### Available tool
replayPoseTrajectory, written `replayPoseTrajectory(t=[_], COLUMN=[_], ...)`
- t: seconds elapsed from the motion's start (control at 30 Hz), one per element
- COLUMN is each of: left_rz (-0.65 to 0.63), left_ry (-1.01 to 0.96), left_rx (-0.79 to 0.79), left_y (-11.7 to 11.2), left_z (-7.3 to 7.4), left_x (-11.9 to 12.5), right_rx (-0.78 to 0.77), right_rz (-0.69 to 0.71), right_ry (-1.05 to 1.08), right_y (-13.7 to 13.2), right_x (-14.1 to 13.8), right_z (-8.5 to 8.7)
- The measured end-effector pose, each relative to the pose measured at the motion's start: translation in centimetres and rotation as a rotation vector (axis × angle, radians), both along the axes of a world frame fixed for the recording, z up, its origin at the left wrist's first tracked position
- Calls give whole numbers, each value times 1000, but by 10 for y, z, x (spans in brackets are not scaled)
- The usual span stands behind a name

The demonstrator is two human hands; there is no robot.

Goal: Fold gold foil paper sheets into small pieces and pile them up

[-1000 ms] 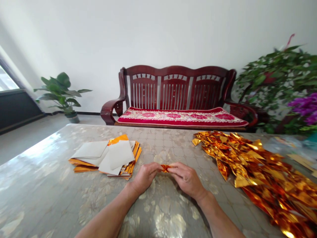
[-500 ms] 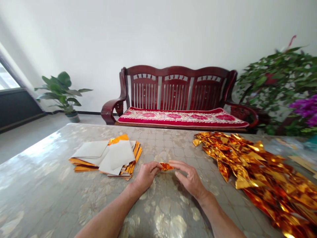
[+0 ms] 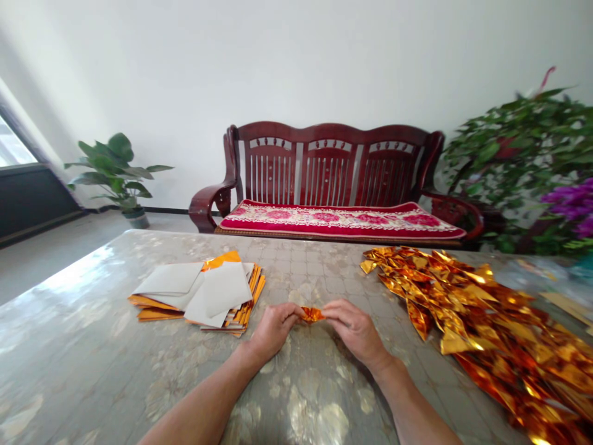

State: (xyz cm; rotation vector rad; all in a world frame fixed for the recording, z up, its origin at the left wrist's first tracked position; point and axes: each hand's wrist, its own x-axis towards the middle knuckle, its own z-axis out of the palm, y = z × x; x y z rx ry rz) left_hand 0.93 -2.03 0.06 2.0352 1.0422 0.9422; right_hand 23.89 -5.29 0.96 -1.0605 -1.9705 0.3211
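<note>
Between my hands is a small folded piece of shiny gold foil paper [image 3: 312, 314], held just above the table. My left hand [image 3: 274, 327] pinches its left end between thumb and fingers. At its right end, my right hand [image 3: 353, 327] has its fingertips closed on the paper. A stack of foil paper sheets [image 3: 222, 290], mostly pale back up with orange-gold edges showing, lies to the left of my hands. On the right spreads a big heap of folded gold foil pieces [image 3: 491, 321].
The table [image 3: 115, 364] has a patterned, glossy cover. Clear plastic [image 3: 528, 272] lies behind the heap at the right. Past the far edge stands a dark red wooden bench [image 3: 327, 167], with a potted plant [image 3: 120, 173] to the left and leafy plants [image 3: 523, 154] to the right.
My right hand's fingers, spread and apart half a second ago, have closed on the right end of the folded foil paper. My left hand keeps its pinch.
</note>
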Motion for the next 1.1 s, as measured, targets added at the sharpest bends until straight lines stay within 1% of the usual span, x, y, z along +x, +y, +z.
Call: replayPoseTrajectory(t=[0.2,0.37,0.47,0.63,0.77,0.97,1.1], left_rz=[40,72,103,131,139,107,51], left_ry=[-12,-37,-82,-130,-51,90,92], left_rx=[18,38,44,2,-12,60,97], left_y=[-2,-3,-2,0,1,2,3], left_z=[0,1,-1,-4,-5,-8,-10], left_x=[1,1,2,3,2,1,1], right_rx=[13,118,180,270,302,299,373], right_rz=[-37,-92,-156,-338,-489,-744,-875], right_ry=[-66,-61,-54,-74,-122,-131,-163], right_y=[-2,1,4,5,8,12,10], right_x=[-3,1,7,18,32,69,95], right_z=[3,-3,-5,-2,1,3,5])
